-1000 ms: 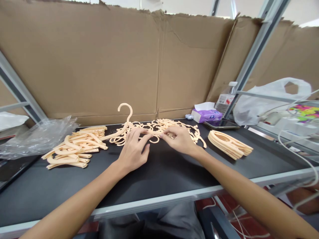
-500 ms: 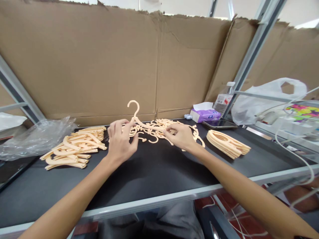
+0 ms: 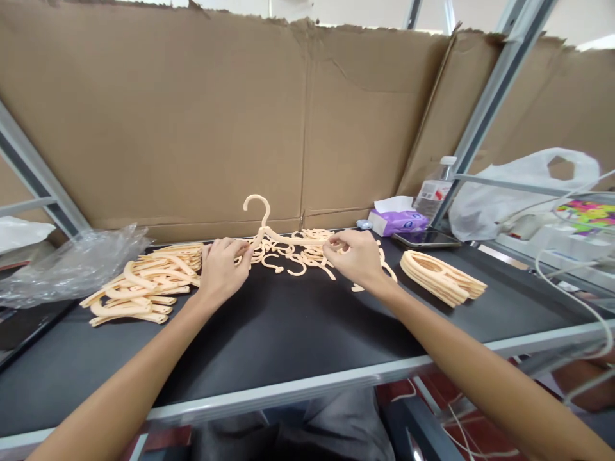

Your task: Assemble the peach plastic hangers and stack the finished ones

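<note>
A cream plastic clothes hanger (image 3: 283,238) is held up above the table, its hook pointing upward. My left hand (image 3: 223,266) is closed on the tip of its left arm. My right hand (image 3: 355,255) pinches the end of its right arm between thumb and fingers. Behind and below the hanger lies a loose heap of cream hooks (image 3: 294,264). On the left, next to my left hand, is a pile of cream hanger arms (image 3: 144,288). A stack of folded cream hangers (image 3: 439,278) rests on the right.
Crumpled clear plastic (image 3: 72,269) lies at the far left. Toward the back right are a purple tissue pack (image 3: 398,222), a phone (image 3: 426,239), a water bottle (image 3: 435,189) and a white plastic bag (image 3: 509,192). A cardboard wall (image 3: 192,121) closes off the back of the black table (image 3: 298,339).
My left hand, looser and more spread before, has closed on the hanger's left arm. Both hands are farther apart, and the hanger's arms are spread wider and more level.
</note>
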### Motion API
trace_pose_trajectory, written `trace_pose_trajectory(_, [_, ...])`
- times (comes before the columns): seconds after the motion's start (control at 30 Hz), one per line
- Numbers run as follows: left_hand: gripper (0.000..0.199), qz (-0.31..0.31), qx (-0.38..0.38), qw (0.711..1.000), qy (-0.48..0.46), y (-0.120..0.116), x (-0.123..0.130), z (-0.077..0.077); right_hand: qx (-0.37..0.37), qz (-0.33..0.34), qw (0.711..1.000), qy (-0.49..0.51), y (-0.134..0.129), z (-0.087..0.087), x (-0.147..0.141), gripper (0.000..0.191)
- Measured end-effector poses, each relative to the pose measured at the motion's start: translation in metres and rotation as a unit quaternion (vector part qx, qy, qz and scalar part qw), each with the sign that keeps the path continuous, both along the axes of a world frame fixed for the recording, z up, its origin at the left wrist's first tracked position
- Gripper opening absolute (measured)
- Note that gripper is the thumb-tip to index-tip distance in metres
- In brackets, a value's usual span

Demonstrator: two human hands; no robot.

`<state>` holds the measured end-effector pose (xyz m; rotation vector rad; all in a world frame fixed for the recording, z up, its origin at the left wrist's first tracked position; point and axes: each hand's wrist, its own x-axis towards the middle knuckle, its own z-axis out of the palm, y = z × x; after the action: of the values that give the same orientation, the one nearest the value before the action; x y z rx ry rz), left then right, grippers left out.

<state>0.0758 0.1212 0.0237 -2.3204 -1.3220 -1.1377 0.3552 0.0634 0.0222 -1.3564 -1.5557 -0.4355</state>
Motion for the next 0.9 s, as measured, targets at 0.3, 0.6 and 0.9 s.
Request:
trace_pose_trajectory(0.3, [0.032,-0.124,-0.059,0.991,0.006,-0.008,0.005,0.003,0.033,-0.047,0.997,-0.041,-0.002,0.008,0.009,0.013])
trace_pose_trajectory(0.6, [0.022,-0.128,-0.12,0.981,-0.081,-0.013,0.007,0.007,0.037,-0.098,0.991,-0.088,-0.015,0.021,0.005,0.031])
trace_pose_trajectory(0.9, [0.037,-0.175,-0.28,0.902,-0.28,-0.015,0.017,0.002,-0.06,-0.04,0.994,-0.076,-0.006,0.011,0.011,0.012])
